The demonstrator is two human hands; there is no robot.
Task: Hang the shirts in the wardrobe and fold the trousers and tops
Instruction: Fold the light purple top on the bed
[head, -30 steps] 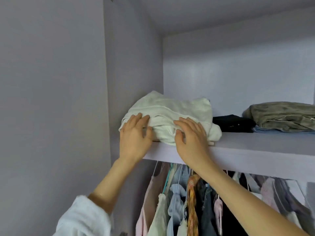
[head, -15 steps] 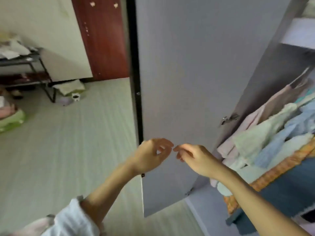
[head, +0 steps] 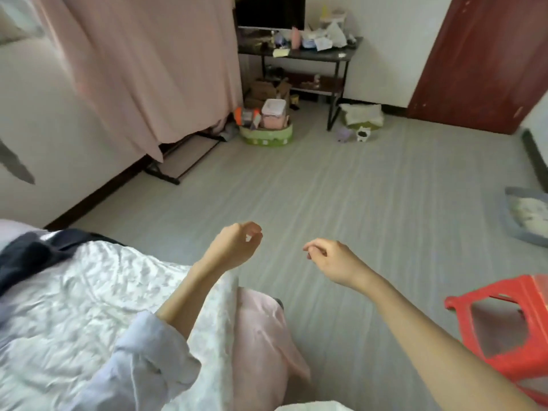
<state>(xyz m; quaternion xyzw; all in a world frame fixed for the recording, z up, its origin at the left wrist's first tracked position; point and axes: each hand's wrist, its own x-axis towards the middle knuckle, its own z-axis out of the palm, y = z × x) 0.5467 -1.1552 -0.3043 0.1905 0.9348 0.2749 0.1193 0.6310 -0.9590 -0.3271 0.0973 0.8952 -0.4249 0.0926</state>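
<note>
Across the far half of the room runs a bare grey floor [head: 341, 203], with one dark red door [head: 480, 60] at far right and one pink curtain [head: 154, 69] hanging at far left over a black rack. Nearest on the left lies the bed [head: 74, 315], its white patterned cover rumpled; one dark garment [head: 32, 253] rests along its far left edge, most likely the next piece awaiting folding or hanging, though what kind it is cannot be told. The wardrobe is out of view. One black desk [head: 308, 54] stands against the far wall, cluttered on top, with two green baskets on the floor beside its legs. One red plastic stool [head: 504, 327] sits near right.

Two bare hands hang in mid-air over the floor, well apart, holding nothing, seemingly between garments. The left hand [head: 234, 247] has fingers loosely curled toward the thumb; the right hand [head: 332, 259] likewise droops with fingers relaxed and bent.
</note>
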